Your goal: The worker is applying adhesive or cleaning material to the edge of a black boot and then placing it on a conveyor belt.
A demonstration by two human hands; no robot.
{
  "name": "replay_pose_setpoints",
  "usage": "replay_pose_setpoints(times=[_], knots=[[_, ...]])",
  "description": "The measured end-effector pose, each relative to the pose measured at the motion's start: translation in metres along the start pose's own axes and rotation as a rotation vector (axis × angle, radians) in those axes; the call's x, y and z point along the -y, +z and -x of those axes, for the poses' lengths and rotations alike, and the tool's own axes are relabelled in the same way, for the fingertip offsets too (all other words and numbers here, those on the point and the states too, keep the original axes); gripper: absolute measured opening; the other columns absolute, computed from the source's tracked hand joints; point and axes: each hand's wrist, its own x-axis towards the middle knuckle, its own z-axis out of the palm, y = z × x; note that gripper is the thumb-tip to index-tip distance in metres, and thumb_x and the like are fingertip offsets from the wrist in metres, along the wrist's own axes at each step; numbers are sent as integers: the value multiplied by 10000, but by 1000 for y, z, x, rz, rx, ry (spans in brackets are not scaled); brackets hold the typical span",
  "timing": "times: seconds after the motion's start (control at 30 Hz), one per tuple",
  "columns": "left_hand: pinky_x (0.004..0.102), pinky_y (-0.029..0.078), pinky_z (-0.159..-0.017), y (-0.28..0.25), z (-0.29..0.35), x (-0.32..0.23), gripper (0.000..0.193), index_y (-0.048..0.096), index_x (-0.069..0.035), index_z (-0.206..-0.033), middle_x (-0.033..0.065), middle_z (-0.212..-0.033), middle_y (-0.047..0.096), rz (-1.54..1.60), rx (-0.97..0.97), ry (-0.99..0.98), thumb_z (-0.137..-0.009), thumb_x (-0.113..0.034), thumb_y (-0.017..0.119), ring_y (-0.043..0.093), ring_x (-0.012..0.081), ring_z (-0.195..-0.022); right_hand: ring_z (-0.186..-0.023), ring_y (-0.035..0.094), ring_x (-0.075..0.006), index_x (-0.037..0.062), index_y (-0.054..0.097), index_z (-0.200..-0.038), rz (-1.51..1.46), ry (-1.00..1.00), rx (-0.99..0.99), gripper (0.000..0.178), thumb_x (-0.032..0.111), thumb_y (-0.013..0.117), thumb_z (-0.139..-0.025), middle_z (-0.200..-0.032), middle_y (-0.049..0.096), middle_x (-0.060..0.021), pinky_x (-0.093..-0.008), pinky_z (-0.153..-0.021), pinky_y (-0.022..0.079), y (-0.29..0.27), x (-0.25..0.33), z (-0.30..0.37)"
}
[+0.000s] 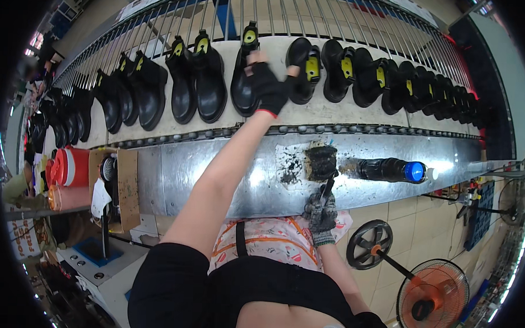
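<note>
My left hand (271, 94), in a black fingerless glove with red trim, reaches over the line of boots. Its thumb and fingers are spread, and the fingertips overlap the ankle of a single black boot (242, 85) with a yellow-green inside; whether they touch it I cannot tell. On the thumb's side lies another black boot (299, 64). Low by the bench edge, my right hand (321, 212) wears a grey knit glove and is closed round a thin dark tool (329, 186), its kind unclear. The tool's tip points at a black-smeared block or pot (321, 162).
Several more boots (146, 93) line the pale conveyor (345, 118), edged by a chain (298, 129). On the metal bench (250, 181) are a dark bottle with a blue cap (414, 171) and a stained sheet (289, 156). A red jug (69, 166), cardboard box (126, 185) and orange fan (434, 297) are nearby.
</note>
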Motion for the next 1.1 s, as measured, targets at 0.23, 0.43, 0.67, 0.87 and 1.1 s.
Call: replay_pose_setpoints(times=[0.23,0.43,0.67,0.87,1.1], knots=[[503,353,-977,-9,-23,77,976,259,-10,-1353,239,-1240,427,-256,513,-394,-607,-404,751,429,386,-1176,-459,460,-109,182,471,-1143,125,20,-97,241,311,379,-962,-766,512,-25,-236,-375,377,-14,-10,-9],[442,437,-899,-38,-35,72,811,399,-20,-1212,225,-1137,508,-387,620,-367,-589,-403,749,517,389,-1066,-485,476,-124,175,450,-1179,-47,-4,-72,295,349,364,-957,-742,514,-33,-249,-384,391,-5,-7,-11],[464,462,-837,-152,35,75,678,457,6,-1134,246,-1079,563,53,627,-195,-622,-334,743,558,408,-998,-491,472,-88,148,484,-1085,-76,-14,48,171,255,466,-952,-731,517,12,-214,-403,372,-14,-6,-16],[449,434,-842,-243,107,24,701,446,6,-1145,200,-1057,541,-116,552,-391,-561,-203,772,529,378,-967,-509,480,-76,110,474,-1085,231,-102,-63,184,146,535,-915,-731,512,13,-225,-414,386,13,8,-3],[424,400,-970,-260,136,-3,587,404,-26,-1227,223,-1289,440,390,-20,20,-722,-142,680,465,349,-1187,-484,493,-67,93,467,-1115,536,-134,-165,232,155,559,-911,-717,539,-1,-209,-395,378,18,8,9]])
